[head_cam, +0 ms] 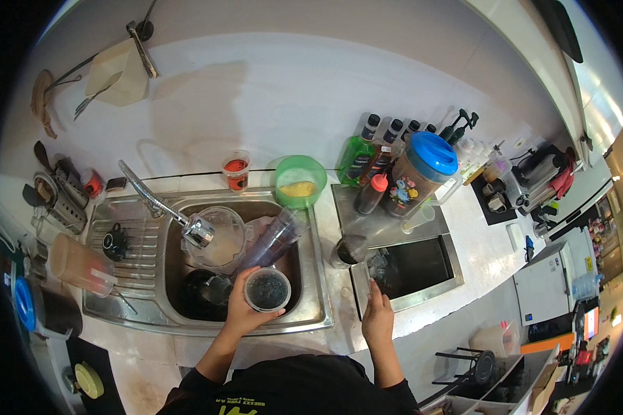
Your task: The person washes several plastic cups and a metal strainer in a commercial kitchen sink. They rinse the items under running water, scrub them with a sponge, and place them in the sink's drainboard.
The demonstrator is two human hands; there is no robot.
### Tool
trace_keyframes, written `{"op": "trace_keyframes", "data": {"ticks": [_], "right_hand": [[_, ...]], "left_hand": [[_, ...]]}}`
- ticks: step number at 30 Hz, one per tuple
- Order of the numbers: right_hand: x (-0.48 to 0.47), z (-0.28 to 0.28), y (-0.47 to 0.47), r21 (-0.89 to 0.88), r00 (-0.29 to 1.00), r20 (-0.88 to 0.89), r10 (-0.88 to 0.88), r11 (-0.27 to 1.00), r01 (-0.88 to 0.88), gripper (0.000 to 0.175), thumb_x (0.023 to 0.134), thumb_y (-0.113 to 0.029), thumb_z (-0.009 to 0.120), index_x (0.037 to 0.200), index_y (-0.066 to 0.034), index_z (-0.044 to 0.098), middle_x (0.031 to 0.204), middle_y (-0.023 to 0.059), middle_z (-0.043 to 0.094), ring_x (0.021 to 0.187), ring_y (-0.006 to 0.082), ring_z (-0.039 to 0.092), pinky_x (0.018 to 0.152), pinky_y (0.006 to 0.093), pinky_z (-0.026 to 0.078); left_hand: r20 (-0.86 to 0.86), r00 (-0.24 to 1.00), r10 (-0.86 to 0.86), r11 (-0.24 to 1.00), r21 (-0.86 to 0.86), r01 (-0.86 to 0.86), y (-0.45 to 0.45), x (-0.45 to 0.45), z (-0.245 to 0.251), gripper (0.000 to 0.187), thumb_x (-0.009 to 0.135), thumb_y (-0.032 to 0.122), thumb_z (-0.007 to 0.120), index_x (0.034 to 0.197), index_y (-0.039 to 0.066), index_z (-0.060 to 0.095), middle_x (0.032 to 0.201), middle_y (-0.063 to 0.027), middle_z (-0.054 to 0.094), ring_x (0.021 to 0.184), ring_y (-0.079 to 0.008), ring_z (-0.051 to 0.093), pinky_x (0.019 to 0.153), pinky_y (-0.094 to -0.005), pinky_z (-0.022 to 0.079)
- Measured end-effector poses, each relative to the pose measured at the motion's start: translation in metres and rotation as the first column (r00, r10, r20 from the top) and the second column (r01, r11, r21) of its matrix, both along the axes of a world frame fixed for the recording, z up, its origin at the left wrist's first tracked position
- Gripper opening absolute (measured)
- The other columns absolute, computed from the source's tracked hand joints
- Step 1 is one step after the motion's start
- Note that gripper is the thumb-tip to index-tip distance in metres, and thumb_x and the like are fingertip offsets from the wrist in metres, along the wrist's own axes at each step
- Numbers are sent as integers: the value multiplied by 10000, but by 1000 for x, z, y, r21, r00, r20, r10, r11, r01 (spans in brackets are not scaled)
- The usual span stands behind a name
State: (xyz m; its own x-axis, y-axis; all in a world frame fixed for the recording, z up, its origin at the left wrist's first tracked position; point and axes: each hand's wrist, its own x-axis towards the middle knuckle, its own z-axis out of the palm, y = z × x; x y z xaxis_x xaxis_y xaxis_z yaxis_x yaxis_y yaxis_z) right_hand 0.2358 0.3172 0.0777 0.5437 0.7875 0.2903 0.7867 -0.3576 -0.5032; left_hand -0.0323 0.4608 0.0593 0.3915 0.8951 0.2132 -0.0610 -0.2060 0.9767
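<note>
My left hand [244, 306] holds a round, clear plastic tub [268, 289] with dark, speckled contents above the front of the steel sink [311, 290]. Behind it, a stack of clear plastic cups [276, 239] leans in the basin beside a clear plastic container [220, 238] of cloudy liquid. My right hand [378, 314] is at the near left edge of a recessed steel bin [456, 284]. Its fingertips meet the rim area, and I cannot tell whether they grip anything. Clear, ice-like lumps [380, 267] lie in the bin. A cup [347, 253] with dark contents stands just left of it.
A flexible faucet [197, 231] arches over the sink. Behind are a green bowl [302, 176] with a yellow sponge, a blue-lidded pitcher [420, 171], a red-capped squeeze bottle [372, 194] and syrup bottles [357, 155]. Another pitcher [80, 264] stands left, near a dark cup [115, 241].
</note>
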Motion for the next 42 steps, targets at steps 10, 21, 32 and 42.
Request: {"op": "trace_keyframes", "data": {"ticks": [10, 21, 32, 42], "right_hand": [[5, -17, 1, 181, 926, -372, 63, 983, 5, 334, 1062, -201, 453, 1326, -23, 556, 637, 82, 494, 557, 205, 535, 542, 343, 445], [-47, 1, -13, 194, 145, -969, 199, 980, -54, 342, 1087, -310, 422, 1208, -42, 596, 623, -50, 379, 522, 52, 323, 473, 229, 272], [-76, 8, -4, 147, 46, -986, 163, 959, -242, 351, 1080, -311, 452, 1224, -30, 606, 673, -47, 388, 593, 62, 375, 539, 220, 325], [-79, 3, -2, 198, 44, -975, 217, 944, -263, 377, 1086, -306, 433, 1203, 0, 620, 680, -45, 391, 608, 67, 388, 562, 230, 340]], "left_hand": [[77, 997, -5, 998, -60, 9, -5, 9, 9, 970, 566, 91, 960, 1361, 31, 408, 1271, -113, 562, 1204, -201, 561, 1042, -352, 441], [-214, 964, 155, 959, 269, -94, 25, 9, 37, 847, 584, 86, 940, 1279, 34, 458, 1307, -140, 590, 1207, -228, 584, 1030, -370, 466], [-441, 846, 299, 785, 618, 45, 37, 7, 80, 747, 569, 50, 872, 1239, 26, 541, 1335, -140, 604, 1284, -369, 522, 1083, -450, 418], [-502, 816, 288, 746, 652, 138, 34, 7, 95, 679, 573, 8, 837, 1205, 29, 591, 1325, -123, 617, 1337, -357, 481, 1112, -461, 391]]}}
